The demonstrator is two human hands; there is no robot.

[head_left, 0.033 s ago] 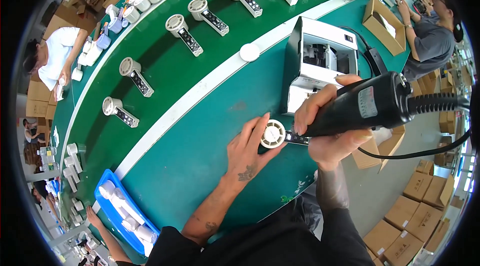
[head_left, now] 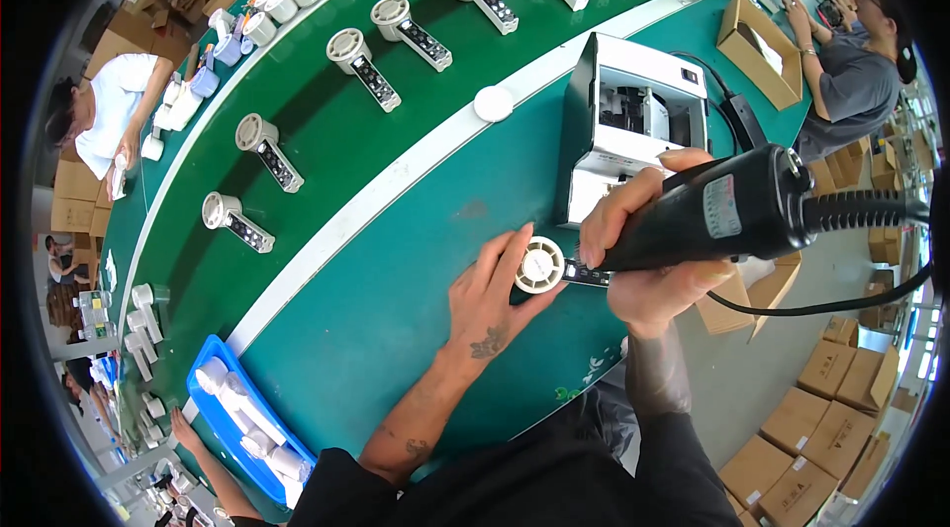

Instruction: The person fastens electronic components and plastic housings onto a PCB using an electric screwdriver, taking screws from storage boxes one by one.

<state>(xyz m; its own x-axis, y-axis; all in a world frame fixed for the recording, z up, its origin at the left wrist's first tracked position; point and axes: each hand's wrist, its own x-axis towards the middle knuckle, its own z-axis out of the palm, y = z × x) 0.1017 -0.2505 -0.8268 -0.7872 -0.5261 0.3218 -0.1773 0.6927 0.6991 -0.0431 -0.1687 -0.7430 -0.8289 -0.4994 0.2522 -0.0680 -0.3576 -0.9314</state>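
My left hand (head_left: 487, 297) grips the round head of a small handheld device (head_left: 539, 266), thumb on the near side and fingers on the far side. The head is cream-white with a spoked rim, and a narrow arm with a dark circuit board (head_left: 584, 275) runs out to its right. A black electric screwdriver (head_left: 683, 215) is wrapped in my right hand (head_left: 648, 270), tilted over that arm. My right fingers hide its tip, so contact with the board cannot be made out. Just beyond stands a white-and-black box-shaped machine (head_left: 633, 121) with an opening in its front.
Several similar devices (head_left: 371, 72) lie along the green conveyor belt (head_left: 327, 161). A blue tray (head_left: 223, 354) of white parts sits at the left. A white disc (head_left: 494, 103) rests on the belt's border. Cables, cartons (head_left: 831, 374) and co-workers (head_left: 859, 72) surround the bench.
The screwdriver and my right hand have shifted very slightly left, with the screwdriver body turned a little. My left hand and the device stay in place.
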